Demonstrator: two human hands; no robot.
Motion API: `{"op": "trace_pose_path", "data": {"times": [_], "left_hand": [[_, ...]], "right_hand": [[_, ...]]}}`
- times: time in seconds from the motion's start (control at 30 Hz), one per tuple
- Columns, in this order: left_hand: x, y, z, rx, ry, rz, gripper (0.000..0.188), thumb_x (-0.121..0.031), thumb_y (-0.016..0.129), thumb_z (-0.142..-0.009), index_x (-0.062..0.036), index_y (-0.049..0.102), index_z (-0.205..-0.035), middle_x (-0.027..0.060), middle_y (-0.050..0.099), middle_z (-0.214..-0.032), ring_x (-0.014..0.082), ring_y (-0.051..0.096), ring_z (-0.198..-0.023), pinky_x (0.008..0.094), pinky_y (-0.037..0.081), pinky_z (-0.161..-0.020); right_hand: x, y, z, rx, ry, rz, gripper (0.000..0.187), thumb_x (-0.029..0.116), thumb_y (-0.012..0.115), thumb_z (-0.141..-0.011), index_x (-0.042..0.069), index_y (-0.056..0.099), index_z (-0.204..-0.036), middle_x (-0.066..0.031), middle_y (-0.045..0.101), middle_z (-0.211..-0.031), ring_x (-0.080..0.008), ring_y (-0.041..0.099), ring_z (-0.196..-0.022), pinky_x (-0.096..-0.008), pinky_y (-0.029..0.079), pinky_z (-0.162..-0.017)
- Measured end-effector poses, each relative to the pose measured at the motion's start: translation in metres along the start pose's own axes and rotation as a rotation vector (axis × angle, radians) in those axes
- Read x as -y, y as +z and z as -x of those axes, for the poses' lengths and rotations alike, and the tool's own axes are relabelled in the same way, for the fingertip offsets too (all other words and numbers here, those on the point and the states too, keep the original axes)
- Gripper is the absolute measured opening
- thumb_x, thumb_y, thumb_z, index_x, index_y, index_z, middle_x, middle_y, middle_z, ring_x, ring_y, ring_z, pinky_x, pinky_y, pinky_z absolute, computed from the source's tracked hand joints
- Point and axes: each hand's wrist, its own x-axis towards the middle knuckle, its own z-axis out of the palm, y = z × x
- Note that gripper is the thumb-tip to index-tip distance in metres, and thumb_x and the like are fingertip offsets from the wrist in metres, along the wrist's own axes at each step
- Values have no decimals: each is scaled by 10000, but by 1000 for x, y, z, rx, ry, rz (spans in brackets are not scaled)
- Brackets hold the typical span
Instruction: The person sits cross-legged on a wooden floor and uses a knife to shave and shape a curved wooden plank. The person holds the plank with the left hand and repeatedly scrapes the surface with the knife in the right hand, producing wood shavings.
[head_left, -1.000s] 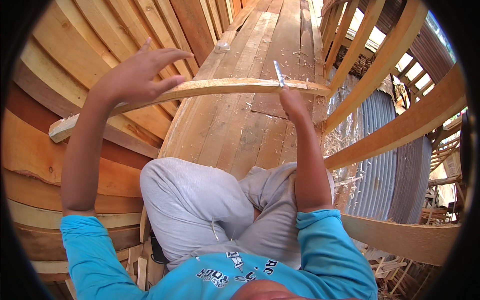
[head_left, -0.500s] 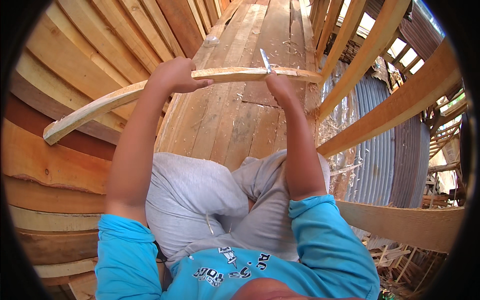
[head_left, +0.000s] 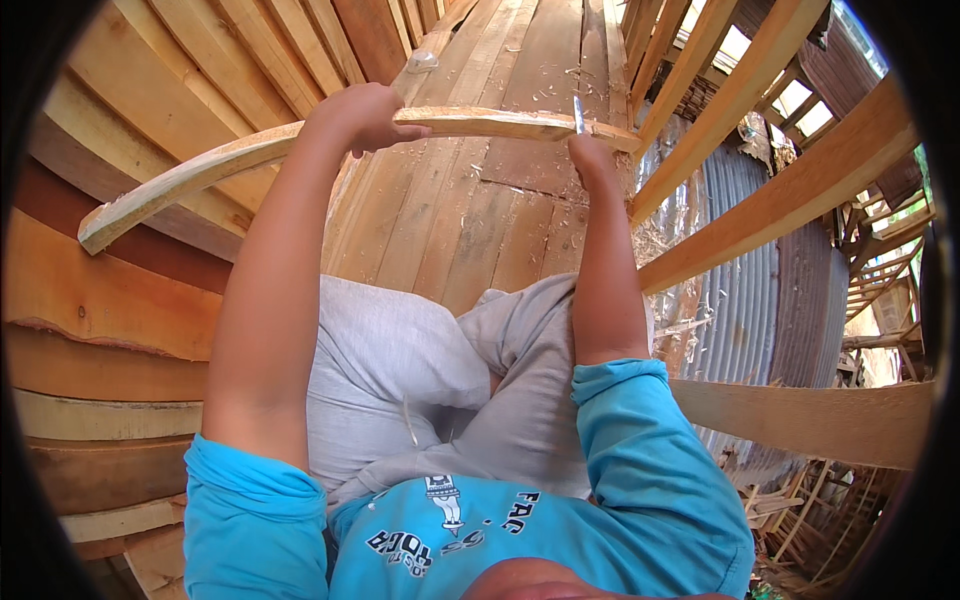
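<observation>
Your stick (head_left: pixel 490 121) lies crosswise, far of your knees (head_left: pixel 385 315), its right end close by the posts (head_left: pixel 735 105) and its left end out over the boards (head_left: pixel 150 115) at left. Planks (head_left: pixel 430 220) give you room between stick and knees, and run on beyond it. It looks pale and squared, the upper face lighter than the near side. Your left hand (head_left: pixel 368 115) is curled round it, thumb jutting right; your right hand (head_left: pixel 592 153) makes a fist round the knife (head_left: pixel 579 113), blade pointing far.

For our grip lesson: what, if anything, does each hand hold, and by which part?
The left hand grips the wooden strip around its middle; the right hand holds the knife by its hidden near end.
</observation>
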Motion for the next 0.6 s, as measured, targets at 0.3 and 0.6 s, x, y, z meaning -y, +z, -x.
{"op": "trace_pose_path", "data": {"times": [0.3,0.6], "left_hand": [[5,3,4,-2,-22,78,582,-595,632,-841,-27,704,-945,89,677,-708,191,699,-656,315,582,-605],[4,6,-1,-55,-15,66,598,-642,639,-808,-48,691,-853,69,674,-669,174,684,-611,326,554,-563]], "right_hand": [[69,40,77,447,6,-71,227,263,429,-928,74,466,-808,17,405,-592,-108,356,-464,-310,298,-422],[22,0,37,148,-29,-16,283,304,397,-930,59,499,-834,-17,426,-620,-125,371,-470,-312,286,-413]]}}
